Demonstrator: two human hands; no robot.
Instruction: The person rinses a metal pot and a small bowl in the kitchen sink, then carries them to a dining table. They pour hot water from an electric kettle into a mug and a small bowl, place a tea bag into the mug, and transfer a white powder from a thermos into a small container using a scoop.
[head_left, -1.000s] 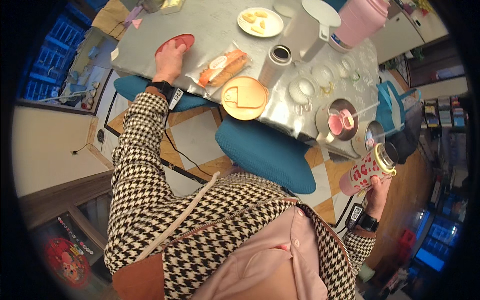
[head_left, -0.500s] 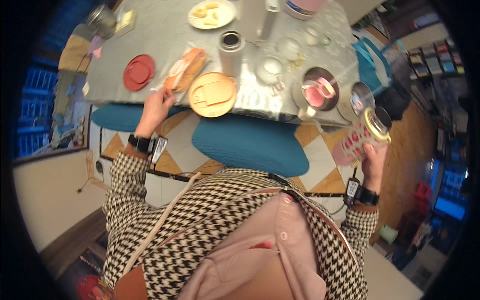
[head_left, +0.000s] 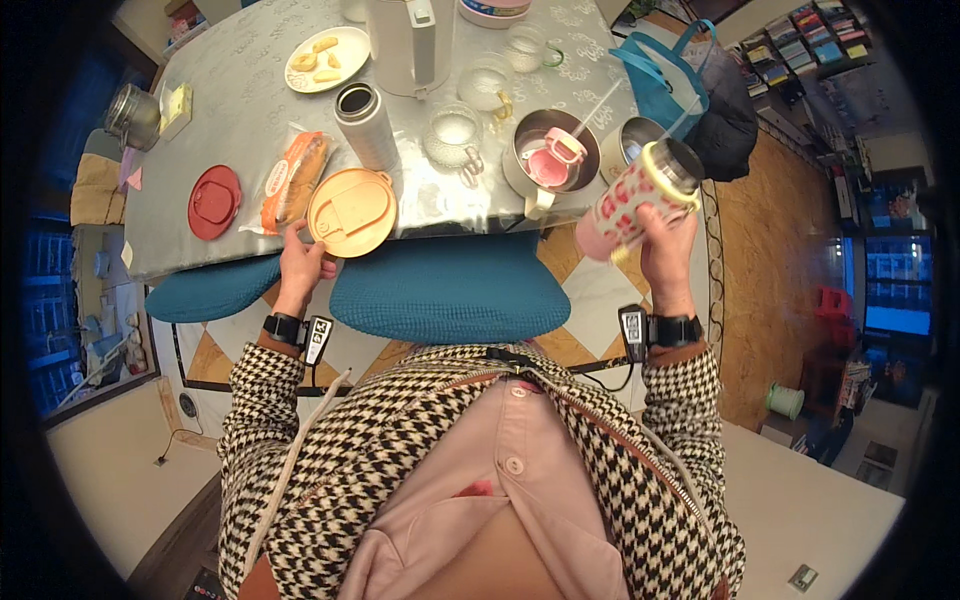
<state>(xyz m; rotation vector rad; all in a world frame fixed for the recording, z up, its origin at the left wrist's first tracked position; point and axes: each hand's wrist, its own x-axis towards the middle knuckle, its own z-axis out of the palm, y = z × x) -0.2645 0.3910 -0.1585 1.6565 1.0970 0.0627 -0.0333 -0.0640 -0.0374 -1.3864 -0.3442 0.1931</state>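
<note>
My right hand [head_left: 665, 245] is wrapped round a pink insulated bottle [head_left: 630, 205] with a red pattern and a yellow ring. Tilted toward the upper right, it has its steel mouth uncovered and is held off the table's near edge. My left hand [head_left: 303, 265] is at the lower left rim of a round pale-orange lid [head_left: 352, 212], thumb and fingers apart. That lid lies at the table's front edge. Beside it is a clear and orange bag of bread [head_left: 295, 180]. A grey tumbler [head_left: 366, 125] without a lid stands behind. Further left lies a red lid [head_left: 214, 202].
On the table [head_left: 240, 110] are a plate of food pieces [head_left: 328, 60], glass mugs [head_left: 452, 137], and a steel pot [head_left: 585, 180] with a pink lid [head_left: 553, 158] inside. A teal bag [head_left: 665, 75] is at right. Blue-covered seats [head_left: 450, 290] sit under the near edge.
My left hand has moved right, from the bread bag's end to the rim of the pale-orange lid. The bottle stays in my right hand. The whole view has shifted.
</note>
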